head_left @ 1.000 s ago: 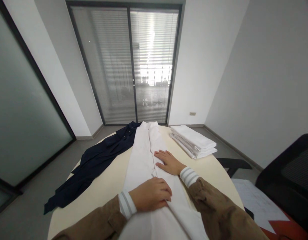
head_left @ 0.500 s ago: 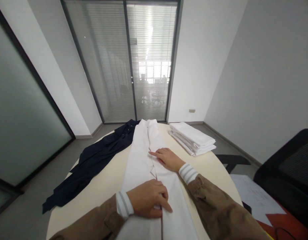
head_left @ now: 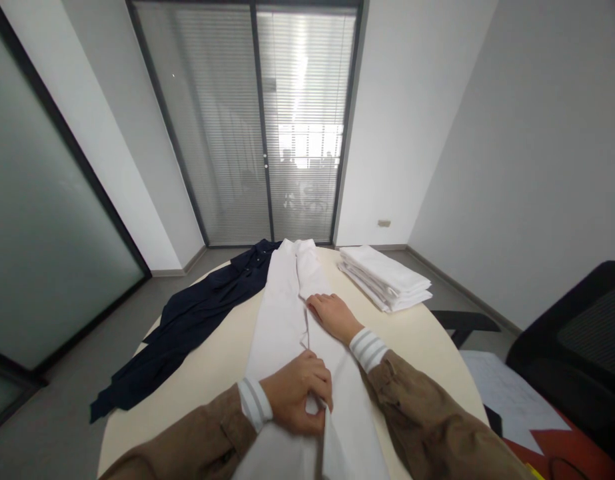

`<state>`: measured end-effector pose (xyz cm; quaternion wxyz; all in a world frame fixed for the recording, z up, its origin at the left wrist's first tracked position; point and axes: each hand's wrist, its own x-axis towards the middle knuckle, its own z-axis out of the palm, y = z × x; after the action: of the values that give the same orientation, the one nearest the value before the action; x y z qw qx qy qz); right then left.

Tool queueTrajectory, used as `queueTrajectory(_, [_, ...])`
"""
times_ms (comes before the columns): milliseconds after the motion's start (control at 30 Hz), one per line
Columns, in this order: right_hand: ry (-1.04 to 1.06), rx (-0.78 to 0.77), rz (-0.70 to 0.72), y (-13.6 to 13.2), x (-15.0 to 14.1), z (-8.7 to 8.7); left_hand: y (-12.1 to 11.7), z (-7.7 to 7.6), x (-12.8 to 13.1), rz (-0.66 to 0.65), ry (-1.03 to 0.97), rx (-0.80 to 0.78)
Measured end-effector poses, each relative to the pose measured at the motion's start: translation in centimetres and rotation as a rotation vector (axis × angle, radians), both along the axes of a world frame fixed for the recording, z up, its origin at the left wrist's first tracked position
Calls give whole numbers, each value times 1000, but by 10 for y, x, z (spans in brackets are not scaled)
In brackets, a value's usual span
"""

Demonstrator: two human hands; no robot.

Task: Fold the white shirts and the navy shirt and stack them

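Note:
A long white garment (head_left: 282, 293) lies lengthwise over the table, with an open seam between its two halves down the middle. My left hand (head_left: 302, 393) pinches the edge of the right half between thumb and forefinger, near the table's front, and raises a small fold there. Farther up the same seam, my right hand (head_left: 333, 315) has its fingers curled over the cloth edge; its thumb is hidden. Left of the garment, dark navy clothing (head_left: 207, 313) with small buttons is spread out, its lower end hanging past the table's rim.
The pale round table (head_left: 437, 360) carries a stack of folded white cloth (head_left: 384, 273) at the far right. A black office chair (head_left: 582, 333) stands on the right, near papers (head_left: 502, 387) on a red surface. Beyond the table is a glass partition with blinds (head_left: 302, 133).
My left hand has gone from a pointing forefinger over the seam to pinching and lifting its edge. My right forefinger, stretched out before, is now curled in on the cloth.

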<state>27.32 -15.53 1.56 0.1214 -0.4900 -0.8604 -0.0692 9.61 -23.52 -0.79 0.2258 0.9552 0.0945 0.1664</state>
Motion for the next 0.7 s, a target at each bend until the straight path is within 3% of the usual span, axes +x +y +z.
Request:
queueTrajectory(133, [12,-20,-26,-2,-6,-5,-2,2,-3,-78,65,56])
queueTrajectory(300, [-10,-39,83,-3,-7,-10,-8,5,-4,-139,166,89])
queueTrajectory(533, [48,56,-50,-2,-13,-3,-10,-2,0,-170,159,133])
queueTrajectory(700, [74,-9,-40,-3,-19,-13,-9,-8,3,-166,147,82])
